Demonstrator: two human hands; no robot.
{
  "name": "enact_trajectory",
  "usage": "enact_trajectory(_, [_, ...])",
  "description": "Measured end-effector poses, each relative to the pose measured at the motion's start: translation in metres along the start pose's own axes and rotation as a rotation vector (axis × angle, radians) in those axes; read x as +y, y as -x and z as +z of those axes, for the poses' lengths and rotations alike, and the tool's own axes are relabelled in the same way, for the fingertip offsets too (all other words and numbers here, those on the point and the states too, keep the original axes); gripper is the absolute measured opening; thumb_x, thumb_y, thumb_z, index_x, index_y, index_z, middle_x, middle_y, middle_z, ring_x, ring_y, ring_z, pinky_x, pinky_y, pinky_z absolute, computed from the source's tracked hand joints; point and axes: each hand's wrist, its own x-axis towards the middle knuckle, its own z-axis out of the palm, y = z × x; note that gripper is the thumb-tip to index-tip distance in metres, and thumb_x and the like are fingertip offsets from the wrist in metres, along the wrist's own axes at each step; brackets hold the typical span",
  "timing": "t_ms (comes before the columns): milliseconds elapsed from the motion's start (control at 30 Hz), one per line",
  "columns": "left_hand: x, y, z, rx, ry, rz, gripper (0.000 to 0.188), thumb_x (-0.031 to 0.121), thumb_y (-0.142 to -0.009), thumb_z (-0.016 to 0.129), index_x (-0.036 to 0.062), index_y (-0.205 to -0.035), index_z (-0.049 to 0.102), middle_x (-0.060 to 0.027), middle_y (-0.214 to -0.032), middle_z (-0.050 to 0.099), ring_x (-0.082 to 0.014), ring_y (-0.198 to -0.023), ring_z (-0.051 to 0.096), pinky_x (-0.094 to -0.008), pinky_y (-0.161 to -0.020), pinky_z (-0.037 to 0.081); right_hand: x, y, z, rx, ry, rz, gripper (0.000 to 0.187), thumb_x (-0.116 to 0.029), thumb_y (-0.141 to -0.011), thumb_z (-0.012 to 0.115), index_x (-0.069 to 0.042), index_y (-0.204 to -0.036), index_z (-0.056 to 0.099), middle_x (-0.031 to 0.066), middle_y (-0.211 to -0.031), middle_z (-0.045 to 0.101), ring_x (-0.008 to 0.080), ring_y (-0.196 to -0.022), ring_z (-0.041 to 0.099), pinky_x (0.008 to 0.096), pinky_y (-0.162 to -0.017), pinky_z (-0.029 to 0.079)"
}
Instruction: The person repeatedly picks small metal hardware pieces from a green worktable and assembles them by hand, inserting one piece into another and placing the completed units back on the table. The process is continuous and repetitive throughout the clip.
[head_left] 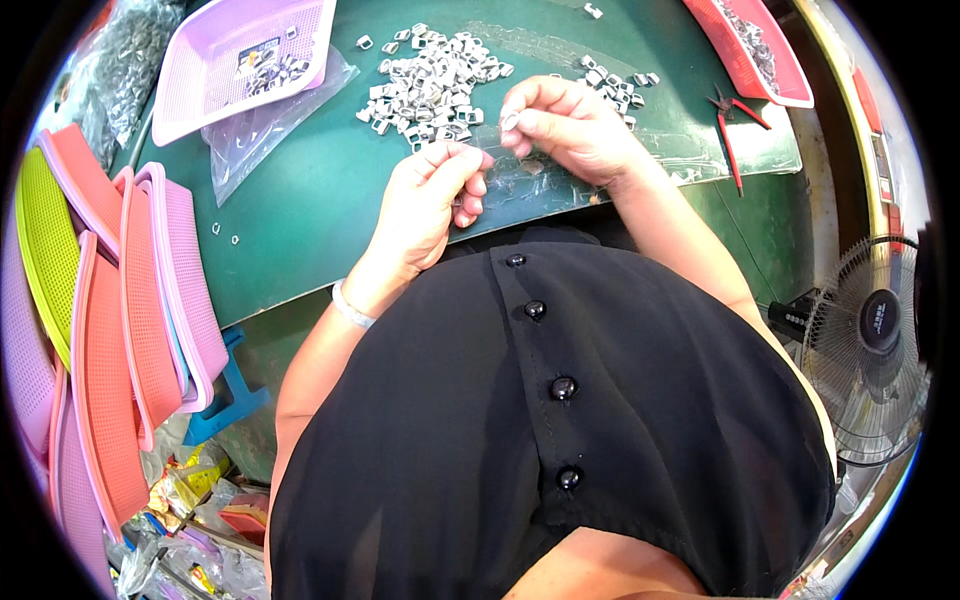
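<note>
From the head, the right hand (575,135) leans in over the bench (290,230), near its front edge, finger and thumb pinching a small metal loop (511,121). The left hand (430,200) curls by that edge; I can't tell if it holds anything. More loops (430,85) lie behind

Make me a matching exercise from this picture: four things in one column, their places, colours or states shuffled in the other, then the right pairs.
Column one
1. Right hand
2. Large heap of metal pieces
3. Pliers
4. Fan

Column two
A. Red-handled
B. Near the picture's right rim, behind a round wire guard
C. Pinching a small pale piece
D. Silvery, loose on the green tabletop

Pairs: 1-C, 2-D, 3-A, 4-B
</note>
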Motion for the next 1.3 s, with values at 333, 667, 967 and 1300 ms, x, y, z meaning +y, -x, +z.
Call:
enact_trajectory(333, [0.0, -0.001, -0.001, -0.012, -0.029, 0.0, 0.014, 0.017, -0.087, 0.054, 0.0037, -0.085, 0.058, 0.0005, -0.066, 0.052, -0.0065, -0.052, 0.043, -0.0183, -0.046, 0.035, -0.037, 0.003, -0.032, 0.239, 1.717, -0.271, 0.013, -0.008, -0.073, 0.058, -0.003, -0.085, 0.059, 0.0108, -0.082, 0.056, 0.0299, -0.083, 0.053, 0.0374, -0.075, 0.043])
enact_trajectory(667, [-0.001, 0.001, -0.003, -0.007, 0.002, 0.001, 0.013, 0.016, -0.087, 0.053, 0.0037, -0.086, 0.057, 0.0006, -0.065, 0.052, -0.0068, -0.052, 0.044, -0.0185, -0.046, 0.035, 0.009, -0.027, 0.014, 0.192, 1.46, -0.313, 0.021, -0.018, -0.072, 0.065, -0.004, -0.086, 0.06, 0.0101, -0.083, 0.055, 0.028, -0.083, 0.053, 0.0367, -0.074, 0.043])
enact_trajectory(967, [0.002, 0.0, 0.0, 0.008, -0.011, -0.009, 0.013, 0.016, -0.087, 0.053, 0.0035, -0.086, 0.057, 0.0003, -0.065, 0.052, -0.0066, -0.053, 0.044, -0.0189, -0.047, 0.035, -0.003, -0.016, 0.023, 0.215, 0.99, -0.209, 0.013, -0.008, -0.075, 0.061, -0.002, -0.085, 0.055, 0.0059, -0.073, 0.058, 0.0145, -0.067, 0.056, 0.0267, -0.063, 0.046])
enact_trajectory(1300, [-0.001, -0.001, 0.0, 0.013, 0.026, 0.014, 0.01, 0.013, -0.086, 0.053, 0.0036, -0.085, 0.057, -0.0002, -0.066, 0.052, -0.0069, -0.053, 0.045, -0.0197, -0.046, 0.036, -0.004, -0.008, 0.031, 0.152, 0.941, -0.339, 0.016, -0.007, -0.072, 0.061, -0.005, -0.087, 0.057, 0.0077, -0.074, 0.055, 0.0196, -0.065, 0.056, 0.0294, -0.059, 0.046])
